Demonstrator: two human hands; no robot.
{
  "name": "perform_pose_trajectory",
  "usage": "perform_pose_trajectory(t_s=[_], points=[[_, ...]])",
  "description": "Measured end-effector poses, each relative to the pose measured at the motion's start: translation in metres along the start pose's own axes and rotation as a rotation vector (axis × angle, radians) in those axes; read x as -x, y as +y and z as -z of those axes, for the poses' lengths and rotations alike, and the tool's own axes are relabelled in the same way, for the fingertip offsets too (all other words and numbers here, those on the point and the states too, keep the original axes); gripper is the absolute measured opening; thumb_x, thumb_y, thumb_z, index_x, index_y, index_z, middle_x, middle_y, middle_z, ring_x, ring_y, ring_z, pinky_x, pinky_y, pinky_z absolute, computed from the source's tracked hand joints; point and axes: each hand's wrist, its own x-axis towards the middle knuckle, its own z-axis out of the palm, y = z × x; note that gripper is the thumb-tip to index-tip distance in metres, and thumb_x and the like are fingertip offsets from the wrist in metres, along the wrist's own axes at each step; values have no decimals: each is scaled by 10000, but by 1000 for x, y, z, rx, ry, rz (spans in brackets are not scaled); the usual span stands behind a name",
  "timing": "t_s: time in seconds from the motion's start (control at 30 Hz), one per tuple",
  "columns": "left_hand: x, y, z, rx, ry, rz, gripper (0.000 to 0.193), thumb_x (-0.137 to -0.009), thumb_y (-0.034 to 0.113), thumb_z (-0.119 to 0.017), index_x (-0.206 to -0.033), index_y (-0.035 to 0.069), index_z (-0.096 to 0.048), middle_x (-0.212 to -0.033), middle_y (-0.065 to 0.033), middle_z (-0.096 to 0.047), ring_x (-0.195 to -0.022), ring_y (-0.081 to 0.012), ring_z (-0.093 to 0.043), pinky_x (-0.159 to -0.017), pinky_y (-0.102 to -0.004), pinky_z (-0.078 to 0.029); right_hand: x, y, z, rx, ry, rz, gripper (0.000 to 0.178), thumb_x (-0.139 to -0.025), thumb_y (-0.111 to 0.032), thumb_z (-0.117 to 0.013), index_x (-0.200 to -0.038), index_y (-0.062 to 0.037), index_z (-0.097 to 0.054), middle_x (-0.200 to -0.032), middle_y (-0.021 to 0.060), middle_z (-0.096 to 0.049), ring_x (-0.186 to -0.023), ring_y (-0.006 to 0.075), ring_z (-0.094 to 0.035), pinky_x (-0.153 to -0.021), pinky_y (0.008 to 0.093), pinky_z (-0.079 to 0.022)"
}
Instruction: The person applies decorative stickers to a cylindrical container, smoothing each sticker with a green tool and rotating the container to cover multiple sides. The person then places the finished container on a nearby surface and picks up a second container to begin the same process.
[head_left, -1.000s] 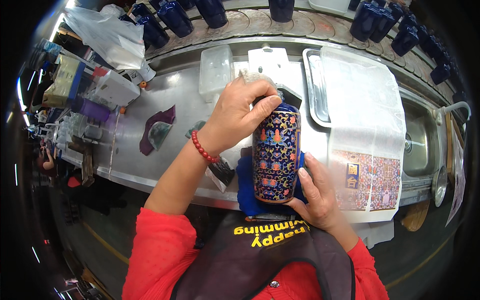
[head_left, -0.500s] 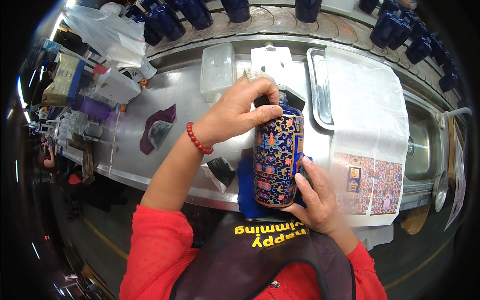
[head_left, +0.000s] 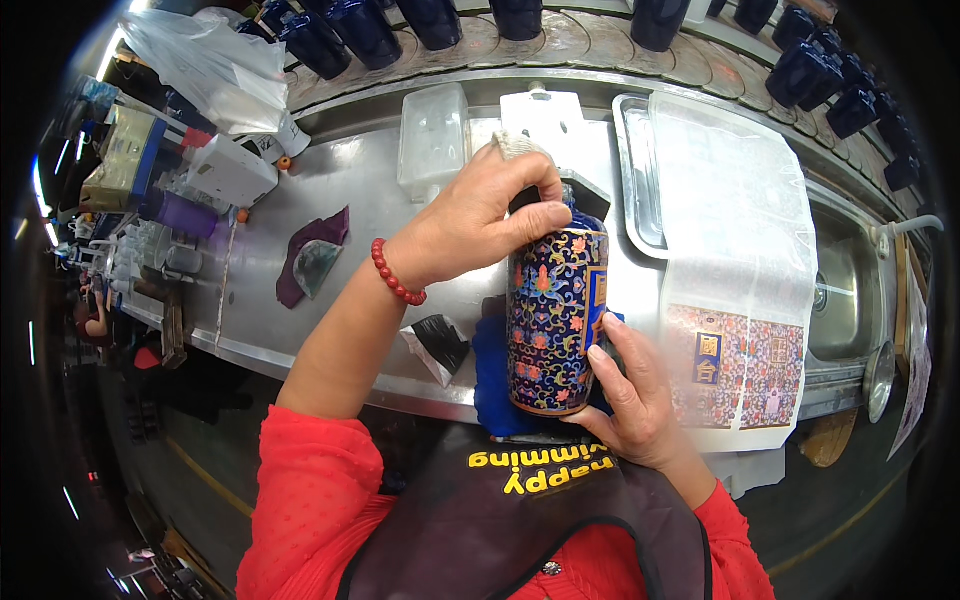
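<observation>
A dark blue bottle (head_left: 550, 330) covered in a colourful floral pattern with a gold-edged blue panel leans before me over the bench's near edge. My left hand (head_left: 490, 205), with a red bead bracelet at the wrist, is closed at the bottle's neck and shoulder, thumb on the shoulder; its other fingertips are partly hidden. Pale cloth-like material (head_left: 520, 147) shows behind its knuckles. Low on the bottle's right side, my right hand (head_left: 640, 405) grips it, thumb near the base and fingers along the panel. A blue cloth (head_left: 492, 375) lies beneath the bottle.
Patterned transfer sheets (head_left: 735, 270) lie at the right over a metal tray (head_left: 632, 180), beside a sink (head_left: 850, 285). A clear plastic container (head_left: 435, 140) stands beyond my left hand. Purple cloth (head_left: 300, 270) lies left. Plain blue bottles (head_left: 365, 35) line the conveyor (head_left: 570, 65) behind.
The plain blue bottles on the conveyor have moved to the right. Both hands and the patterned bottle stay almost where they were.
</observation>
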Motion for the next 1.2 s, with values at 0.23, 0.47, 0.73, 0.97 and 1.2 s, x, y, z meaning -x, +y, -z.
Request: perform_pose_trajectory(t_s=[0.23, 0.47, 0.73, 0.97, 1.2], points=[[0, 3, 1, -114, -9, -23, 207, -978, 286, -668, -974, 83, -629, -994, -61, -630, -985, -232, -563, -978, -370, -402, 0, 0, -1, -4, 8, 1, 747, -735, -253, -894, -1350, 11, -561, -1467, 277, -520, -1222, 433, -587, -1002, 494, -525], [1, -6, 8, 126, -106, 38, 202, -1003, 280, -637, -991, 79, -631, -999, -51, -625, -1007, -232, -566, -997, -380, -404, 0, 0, -1, -11, -3, -8, 748, -742, -250, -891, -1359, 9, -556, -1475, 278, -512, -1238, 436, -582, -1015, 500, -519], [2, -10, 11, 41, -144, 47, 192, -1002, 274, -636, -1025, 84, -629, -1027, -39, -624, -1045, -220, -562, -1031, -374, -378, 2, 0, -1, -8, -16, -10, 760, -737, -252, -892, -1369, -2, -552, -1486, 277, -500, -1252, 437, -574, -1021, 509, -511], [4, -11, 12, -2, -157, 8, 219, -1000, 291, -641, -1051, 80, -619, -1055, -48, -622, -1072, -214, -555, -1044, -375, -365, 2, -1, -1, -5, -22, -21, 776, -720, -245, -901, -1368, -2, -552, -1488, 280, -498, -1252, 437, -574, -1023, 506, -509], [4, -12, 13, 209, -165, 42, 206, -1005, 239, -618, -1118, 66, -627, -1123, -49, -621, -1123, -196, -554, -1041, -358, -395, 2, -1, 0, -11, -24, -23, 773, -719, -230, -898, -1373, 1, -558, -1489, 282, -498, -1264, 444, -566, -1031, 510, -500]])
